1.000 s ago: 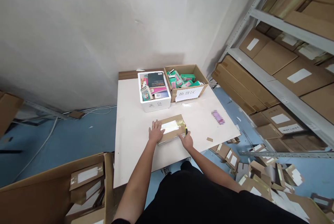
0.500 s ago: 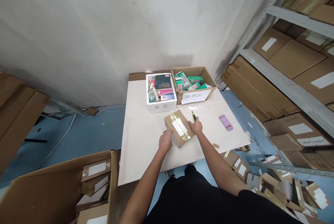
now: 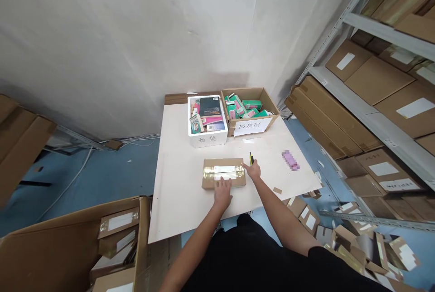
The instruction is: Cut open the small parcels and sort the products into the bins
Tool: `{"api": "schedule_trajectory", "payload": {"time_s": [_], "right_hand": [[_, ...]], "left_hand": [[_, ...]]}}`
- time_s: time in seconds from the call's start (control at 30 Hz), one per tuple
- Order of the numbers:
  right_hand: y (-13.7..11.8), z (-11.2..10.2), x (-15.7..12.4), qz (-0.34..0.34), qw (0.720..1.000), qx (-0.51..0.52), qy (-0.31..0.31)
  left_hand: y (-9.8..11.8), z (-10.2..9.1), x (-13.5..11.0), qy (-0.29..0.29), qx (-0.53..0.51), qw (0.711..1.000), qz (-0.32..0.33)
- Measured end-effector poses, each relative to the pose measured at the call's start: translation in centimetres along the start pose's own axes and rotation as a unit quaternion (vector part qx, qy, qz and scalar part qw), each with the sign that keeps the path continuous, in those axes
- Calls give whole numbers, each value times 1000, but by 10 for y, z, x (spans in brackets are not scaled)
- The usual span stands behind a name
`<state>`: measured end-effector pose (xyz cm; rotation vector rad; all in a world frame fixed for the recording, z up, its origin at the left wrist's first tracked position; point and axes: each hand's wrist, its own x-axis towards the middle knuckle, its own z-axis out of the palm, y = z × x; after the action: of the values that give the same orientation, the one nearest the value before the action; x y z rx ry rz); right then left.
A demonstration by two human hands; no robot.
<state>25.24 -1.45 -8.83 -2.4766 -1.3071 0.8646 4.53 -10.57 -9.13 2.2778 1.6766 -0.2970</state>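
Observation:
A taped cardboard parcel [image 3: 223, 173] with a white label lies lengthwise across the middle of the white table [image 3: 176, 192]. My left hand [image 3: 223, 191] rests on its near edge, fingers spread flat. My right hand [image 3: 253, 170] touches the parcel's right end and is closed round a small yellow and black utility knife [image 3: 251, 159], whose tip points away from me.
At the table's back stand a white bin of books [image 3: 207, 122] and a cardboard box of green packets [image 3: 249, 108]. A pink object [image 3: 290, 160] lies at the right. An open carton of parcels [image 3: 112, 237] sits on the floor left; shelves [image 3: 374, 115] and scattered parcels stand right.
The parcel has been turned on the table, from slanted to lying straight across. My left hand moved from its left side to its near edge; my right hand stays at its right end.

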Motion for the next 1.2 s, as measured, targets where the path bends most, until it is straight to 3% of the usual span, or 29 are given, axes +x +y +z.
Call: {"api": "schedule_trajectory", "payload": {"time_s": [0.1, 0.17, 0.3, 0.43, 0.63, 0.83, 1.2], "right_hand": [[-27, -7, 11, -40, 999, 3, 1], [-31, -15, 11, -69, 997, 21, -4], [-16, -38, 1, -91, 994, 9, -55], [-3, -43, -19, -121, 980, -129, -89], [-15, -30, -36, -114, 963, -223, -101], [-25, -38, -39, -102, 950, -265, -130], [3, -59, -60, -80, 956, -263, -107]], "left_hand": [[1, -9, -7, 45, -28, 999, -5], [-8, -18, -3, 56, -47, 997, -12], [-26, -16, 8, -11, -85, 996, 4], [-27, 0, 8, -2, -97, 995, -1], [-26, 3, 8, -4, -121, 993, 3], [-26, 1, 5, -8, -143, 990, -15], [-23, -2, 4, 4, -153, 988, -13]]}}
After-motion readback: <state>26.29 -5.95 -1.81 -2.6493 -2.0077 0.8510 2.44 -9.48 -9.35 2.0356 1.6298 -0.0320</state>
